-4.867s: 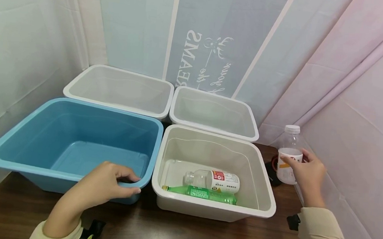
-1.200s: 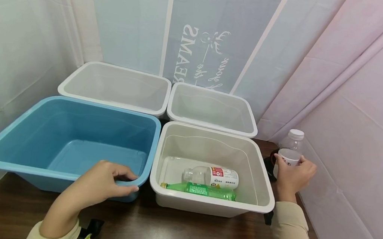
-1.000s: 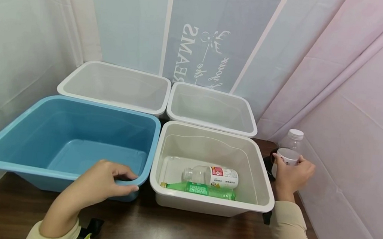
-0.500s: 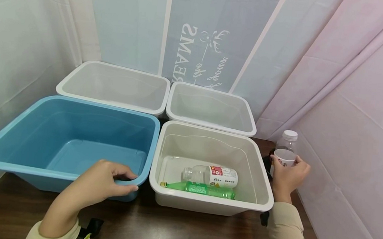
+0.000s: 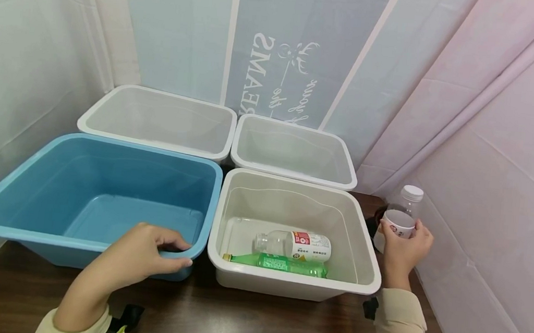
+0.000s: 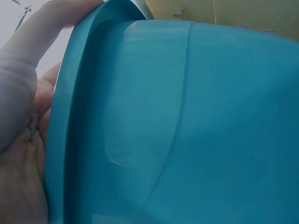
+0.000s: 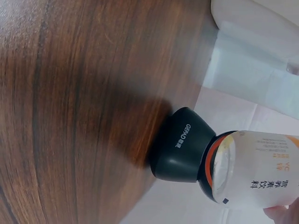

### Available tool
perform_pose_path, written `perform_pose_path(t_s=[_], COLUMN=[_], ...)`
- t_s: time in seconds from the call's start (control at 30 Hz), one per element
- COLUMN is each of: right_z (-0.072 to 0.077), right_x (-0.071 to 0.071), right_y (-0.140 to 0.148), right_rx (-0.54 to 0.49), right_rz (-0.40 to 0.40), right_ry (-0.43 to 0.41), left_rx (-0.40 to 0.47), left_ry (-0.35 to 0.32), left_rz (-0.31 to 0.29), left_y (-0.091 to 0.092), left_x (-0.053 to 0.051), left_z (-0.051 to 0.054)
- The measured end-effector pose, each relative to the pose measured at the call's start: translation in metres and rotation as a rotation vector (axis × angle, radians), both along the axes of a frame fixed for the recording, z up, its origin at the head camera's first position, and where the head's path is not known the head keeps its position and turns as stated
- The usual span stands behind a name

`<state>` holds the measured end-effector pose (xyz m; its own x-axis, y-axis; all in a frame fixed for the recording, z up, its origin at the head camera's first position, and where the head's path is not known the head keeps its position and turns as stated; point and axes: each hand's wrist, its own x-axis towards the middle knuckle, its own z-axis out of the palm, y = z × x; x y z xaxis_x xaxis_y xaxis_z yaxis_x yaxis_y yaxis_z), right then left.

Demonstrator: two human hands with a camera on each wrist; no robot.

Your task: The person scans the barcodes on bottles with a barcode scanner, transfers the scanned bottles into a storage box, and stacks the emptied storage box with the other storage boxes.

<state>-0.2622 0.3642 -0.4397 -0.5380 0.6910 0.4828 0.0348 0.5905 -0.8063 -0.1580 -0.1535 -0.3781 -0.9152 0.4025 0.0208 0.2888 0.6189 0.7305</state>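
My left hand [image 5: 147, 251] grips the near right corner of a blue plastic basin [image 5: 77, 244], thumb on the outside of the rim; the left wrist view shows the blue wall [image 6: 210, 116] close up. At the far right, my right hand [image 5: 405, 248] holds a clear plastic drink bottle [image 5: 396, 224] with white cap and label, leaning a little. In the right wrist view the bottle's base [image 7: 224, 163] is against or just before an orange-ringed black device [image 7: 182, 144] lettered GEPAD; whether they touch I cannot tell.
A beige basin [image 5: 285, 288] stands at the centre right, with a green bottle [image 5: 278, 263] and another clear labelled bottle [image 5: 310, 246] lying in it. Behind are two whitish basins, left [image 5: 155, 147] and right [image 5: 294, 178]. Fabric walls [image 5: 504, 206] enclose the dark wooden table [image 5: 236, 321].
Since the oldest frame, the right hand has brought the bottle lower and nearer the black device. Within the last half second the bottle has tilted, cap to the right. The left hand stays put.
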Motion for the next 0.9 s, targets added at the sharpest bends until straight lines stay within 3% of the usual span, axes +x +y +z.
perform_pose_path(t_s=[0.37, 0.73, 0.9], right_z=[0.007, 0.007, 0.006], right_x=[0.01, 0.014, 0.015], right_y=[-0.002, -0.004, -0.004], right_rx=[-0.091, 0.026, 0.086], right_rz=[0.039, 0.023, 0.037], right_ry=[-0.094, -0.202, -0.212], left_rx=[-0.003, 0.004, 0.003], left_ry=[-0.002, -0.006, -0.006], left_rz=[0.003, 0.006, 0.005], left_y=[0.0, 0.001, 0.001], left_x=[0.0, 0.0, 0.0], left_z=[0.0, -0.001, -0.001])
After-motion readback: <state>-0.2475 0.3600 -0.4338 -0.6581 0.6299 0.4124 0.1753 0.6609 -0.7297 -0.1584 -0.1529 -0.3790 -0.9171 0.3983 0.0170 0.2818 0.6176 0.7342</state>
